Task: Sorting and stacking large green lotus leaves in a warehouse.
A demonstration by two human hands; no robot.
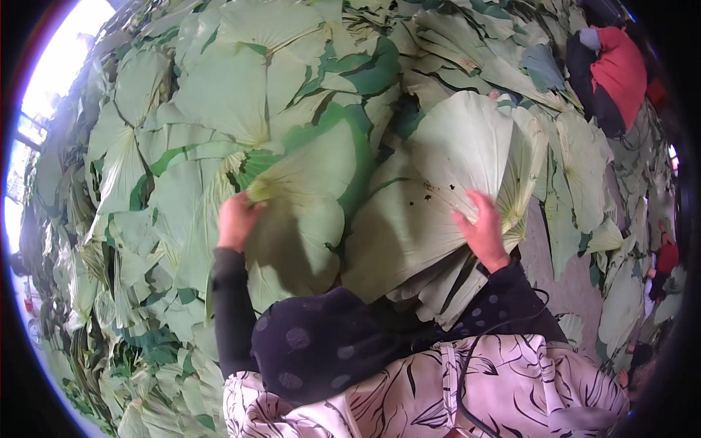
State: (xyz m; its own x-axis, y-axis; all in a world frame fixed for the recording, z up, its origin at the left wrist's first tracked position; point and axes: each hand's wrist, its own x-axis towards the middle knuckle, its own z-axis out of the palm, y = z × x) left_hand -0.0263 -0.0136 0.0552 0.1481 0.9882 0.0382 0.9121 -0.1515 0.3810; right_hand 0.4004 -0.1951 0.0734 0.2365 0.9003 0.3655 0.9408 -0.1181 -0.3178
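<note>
Item: stack of folded lotus leaves (438,190), centre right of frame; my right hand (483,230) lies flat on it, fingers spread. Item: single lotus leaf (307,197), centre; my left hand (235,219) pinches its edge, fingers closed. Surround: heap of loose leaves (182,87); another person (612,77), upper right.
</note>
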